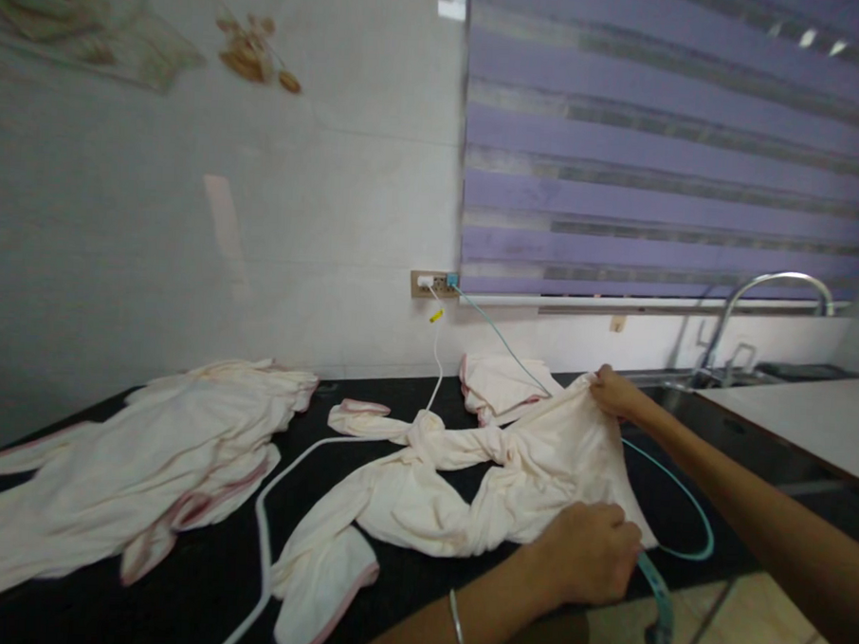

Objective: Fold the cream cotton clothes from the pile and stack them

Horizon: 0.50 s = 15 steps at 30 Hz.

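Observation:
A cream long-sleeved top (421, 516) with pink edging lies rumpled across the dark counter, its sleeves crumpled and twisted to the left. My left hand (594, 552), with a bangle on the wrist, is closed on the near corner of its right edge. On the far corner of the same edge, my right hand (613, 392) pinches the cloth and lifts it slightly. Between the two hands the fabric is drawn fairly flat. A folded cream cloth (502, 382) with pink trim sits behind the top, partly covered by it.
More cream garments (174, 458) are spread on the left of the black counter (318, 592). A white cord (262, 533) and a teal cord (705, 533) run from the wall socket (435, 284). The teal plug end (660, 612) hangs by the front edge. A tap (721, 325) stands at right.

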Available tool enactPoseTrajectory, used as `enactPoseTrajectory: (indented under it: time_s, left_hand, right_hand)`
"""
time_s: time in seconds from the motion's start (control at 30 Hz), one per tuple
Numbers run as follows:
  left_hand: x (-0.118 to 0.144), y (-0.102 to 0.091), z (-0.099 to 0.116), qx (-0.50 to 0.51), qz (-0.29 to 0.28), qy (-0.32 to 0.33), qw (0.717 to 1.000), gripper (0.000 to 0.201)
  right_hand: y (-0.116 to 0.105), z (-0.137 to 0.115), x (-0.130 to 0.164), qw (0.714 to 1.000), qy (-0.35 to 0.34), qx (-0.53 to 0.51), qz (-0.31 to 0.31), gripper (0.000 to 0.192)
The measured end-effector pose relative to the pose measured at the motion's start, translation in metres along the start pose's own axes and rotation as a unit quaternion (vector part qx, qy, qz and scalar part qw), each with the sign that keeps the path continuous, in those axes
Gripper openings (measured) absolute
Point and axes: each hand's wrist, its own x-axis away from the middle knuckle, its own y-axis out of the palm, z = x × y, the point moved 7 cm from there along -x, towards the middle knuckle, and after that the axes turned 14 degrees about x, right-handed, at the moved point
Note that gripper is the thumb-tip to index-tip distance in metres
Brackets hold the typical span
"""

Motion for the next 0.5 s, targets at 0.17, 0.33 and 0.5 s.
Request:
enactPoseTrajectory:
  time_s: [0.17, 0.33, 0.5]
  left_hand:
    - [-0.033, 0.001, 0.024, 0.093, 0.048, 0.032, 0.994, 0.036]
    - [-0.073, 0.033, 0.043, 0.121, -0.097, 0.035, 0.987, 0.031]
    - [-0.057, 0.004, 0.016, 0.103, -0.033, -0.019, 0.994, 0.048]
  right_hand:
    - [0.009, 0.006, -0.001, 0.992, -0.065, 0.102, 0.017, 0.038]
    - [0.03, 0.027, 0.002, 0.983, -0.091, 0.158, -0.009, 0.036]
    - [0.037, 0.07, -0.002, 0.986, -0.045, 0.159, 0.011, 0.03]
